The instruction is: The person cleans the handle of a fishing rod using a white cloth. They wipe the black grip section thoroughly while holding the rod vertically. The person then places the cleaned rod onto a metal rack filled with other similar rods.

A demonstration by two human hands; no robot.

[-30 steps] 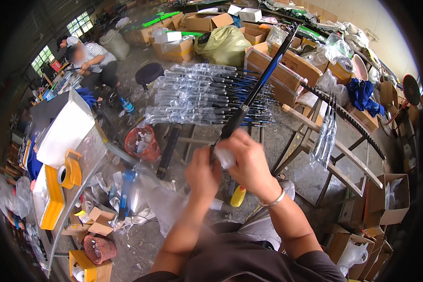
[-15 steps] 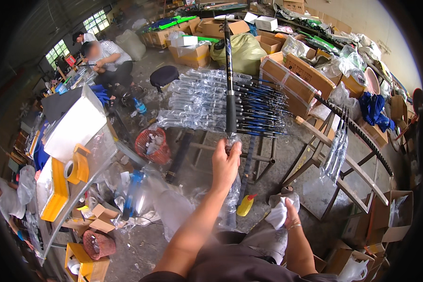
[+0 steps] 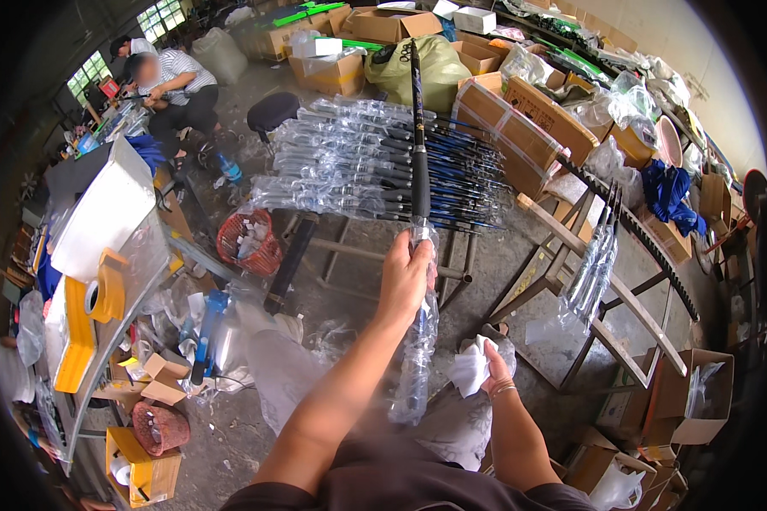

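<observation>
My left hand [image 3: 407,277] is closed round a fishing rod [image 3: 420,183] at the lower part of its handle. The rod stands nearly upright in view, with a black foam grip above my fist and clear plastic wrap on the handle below it. Low on the right, my right hand [image 3: 498,371] grips a crumpled white cloth [image 3: 469,368], apart from the rod. Beyond the held rod, a row of plastic-wrapped fishing rods [image 3: 332,166] lies across a metal stand [image 3: 337,253], dark and blue shafts pointing right.
More wrapped rods [image 3: 590,277] lean on a wooden rack [image 3: 626,294] at right. At left, a table [image 3: 136,328] carries a white foam box [image 3: 102,217] and tape rolls [image 3: 104,294]. A red basket [image 3: 249,244] stands near the stand. Two people [image 3: 175,81] are at the far left; cardboard boxes [image 3: 524,119] line the back.
My right hand and the cloth have come left and slightly up, closer to the rod. My left hand still holds the rod, a little higher in view. The whole view has shifted slightly.
</observation>
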